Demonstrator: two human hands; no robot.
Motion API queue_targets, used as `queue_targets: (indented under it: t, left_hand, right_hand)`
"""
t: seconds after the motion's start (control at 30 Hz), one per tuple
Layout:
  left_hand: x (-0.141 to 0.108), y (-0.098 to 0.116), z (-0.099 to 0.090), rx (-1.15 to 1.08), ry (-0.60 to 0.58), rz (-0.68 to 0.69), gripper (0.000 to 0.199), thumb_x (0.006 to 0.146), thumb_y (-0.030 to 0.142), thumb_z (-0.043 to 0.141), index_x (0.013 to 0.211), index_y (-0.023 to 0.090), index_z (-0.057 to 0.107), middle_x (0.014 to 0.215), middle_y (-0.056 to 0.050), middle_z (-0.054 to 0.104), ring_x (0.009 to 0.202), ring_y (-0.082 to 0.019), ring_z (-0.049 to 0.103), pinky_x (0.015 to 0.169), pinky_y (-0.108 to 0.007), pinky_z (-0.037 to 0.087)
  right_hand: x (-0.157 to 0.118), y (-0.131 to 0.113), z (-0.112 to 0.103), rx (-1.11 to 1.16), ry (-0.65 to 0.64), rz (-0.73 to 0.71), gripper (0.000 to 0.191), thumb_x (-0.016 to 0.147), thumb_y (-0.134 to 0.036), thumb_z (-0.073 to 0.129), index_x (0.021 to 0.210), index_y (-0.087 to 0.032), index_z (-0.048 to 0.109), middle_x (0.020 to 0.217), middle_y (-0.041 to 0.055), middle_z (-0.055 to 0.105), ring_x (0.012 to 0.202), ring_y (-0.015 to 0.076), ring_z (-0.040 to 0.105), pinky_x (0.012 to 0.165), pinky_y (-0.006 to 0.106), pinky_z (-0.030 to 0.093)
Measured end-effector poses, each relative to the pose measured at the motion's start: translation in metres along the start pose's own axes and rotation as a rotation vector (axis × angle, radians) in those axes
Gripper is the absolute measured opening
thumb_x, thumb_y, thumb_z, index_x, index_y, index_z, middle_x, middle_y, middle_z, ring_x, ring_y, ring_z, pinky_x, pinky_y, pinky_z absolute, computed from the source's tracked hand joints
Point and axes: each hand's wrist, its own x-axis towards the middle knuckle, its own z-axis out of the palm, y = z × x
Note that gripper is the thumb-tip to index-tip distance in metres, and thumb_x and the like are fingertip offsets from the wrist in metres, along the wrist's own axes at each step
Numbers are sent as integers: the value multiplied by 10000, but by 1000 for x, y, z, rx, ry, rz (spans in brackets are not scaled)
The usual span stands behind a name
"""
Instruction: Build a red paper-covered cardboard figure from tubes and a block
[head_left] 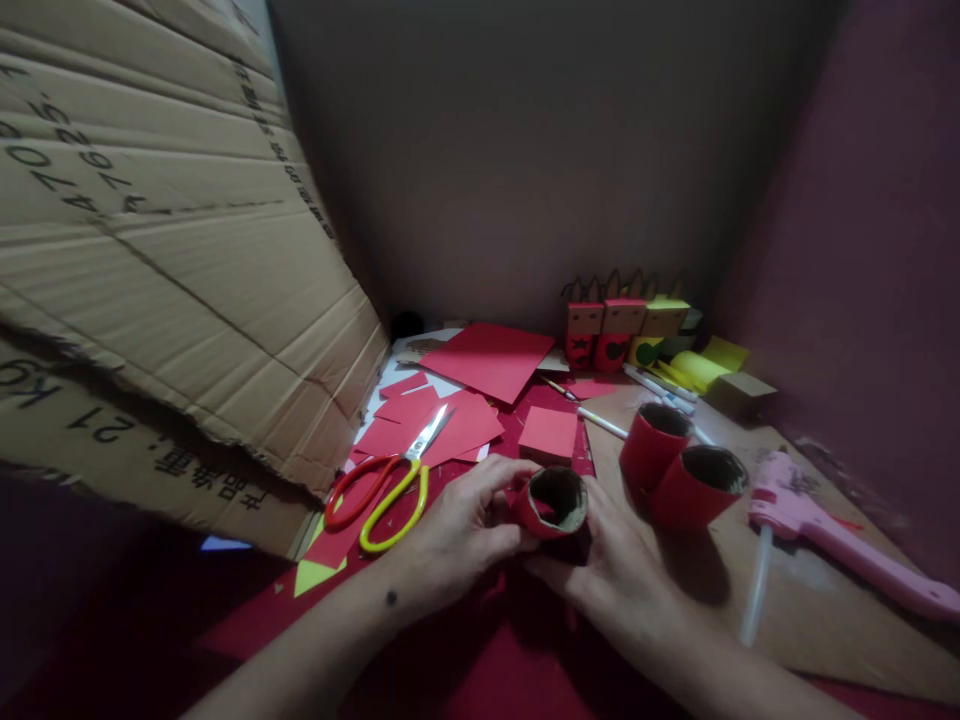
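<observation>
Between my two hands is a short red-covered cardboard tube (531, 512), upright, its open rim facing up. My left hand (469, 525) curls its fingers and thumb against the tube's left side. On the opposite side, my right hand (619, 560) wraps round it, with the thumb low in front. Just behind the tube lies a red square block (548, 434). Scissors (411, 478) with one red and one yellow handle rest left of my left hand. Two more red tubes, one (651, 448) behind the other (686, 500), stand touching to the right.
A large cardboard sheet (195, 240) leans in from the left. Red paper (487, 360) and scraps lie at the back. Small decorated figures (619, 335) stand back right, near yellow paper (701, 368) and a brown box (741, 396). A pink glue gun (817, 525) lies far right.
</observation>
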Motion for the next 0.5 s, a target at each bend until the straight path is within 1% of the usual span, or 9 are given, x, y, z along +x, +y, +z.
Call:
queue_targets:
  t: [0.07, 0.17, 0.23, 0.3, 0.4, 0.5]
  left_hand:
    - [3, -3, -2, -64, -23, -8, 438, 746, 159, 669, 1163, 250, 571, 1043, -22, 580, 922, -191, 570, 796, -324, 456]
    - [5, -12, -2, -144, -16, -41, 518, 735, 184, 694, 1220, 241, 521, 992, -23, 602, 886, -187, 577, 772, -322, 462]
    - [5, -17, -2, -135, -2, -38, 538, 747, 203, 693, 1245, 245, 495, 999, -26, 605, 866, -181, 578, 772, -323, 464]
    - [5, -18, -3, -46, 7, 25, 487, 770, 210, 680, 1227, 251, 517, 1044, -31, 595, 900, -184, 571, 816, -329, 455]
    - [5, -16, -4, 151, -7, 145, 412, 798, 162, 646, 1191, 249, 555, 1073, -34, 572, 994, -194, 538, 894, -324, 423]
    - [5, -12, -5, 270, -36, 199, 393, 825, 112, 591, 1196, 234, 547, 1060, -43, 559, 1005, -190, 524, 903, -313, 420]
  right_hand:
    - [0, 0, 0, -8, 5, 3, 370, 741, -180, 694, 1061, -268, 530, 995, 4, 567, 930, 185, 572, 809, 316, 479]
    - [0, 1, 0, -31, 8, 9, 274, 792, -202, 635, 1037, -252, 525, 965, 12, 557, 898, 182, 581, 786, 316, 488]
    - [0, 2, 1, -61, 3, 14, 220, 807, -202, 607, 1005, -237, 517, 951, 21, 546, 886, 185, 581, 776, 323, 493]
    - [0, 2, 0, -94, -4, 5, 212, 808, -177, 589, 996, -227, 504, 965, 32, 536, 905, 191, 575, 796, 334, 492]
    - [1, 0, 0, -123, -11, -29, 226, 814, -156, 573, 1012, -224, 488, 1007, 41, 524, 951, 193, 560, 844, 344, 481]
    - [1, -1, 0, -145, -10, -57, 284, 799, -130, 580, 1048, -224, 482, 1029, 43, 519, 967, 190, 551, 860, 341, 472]
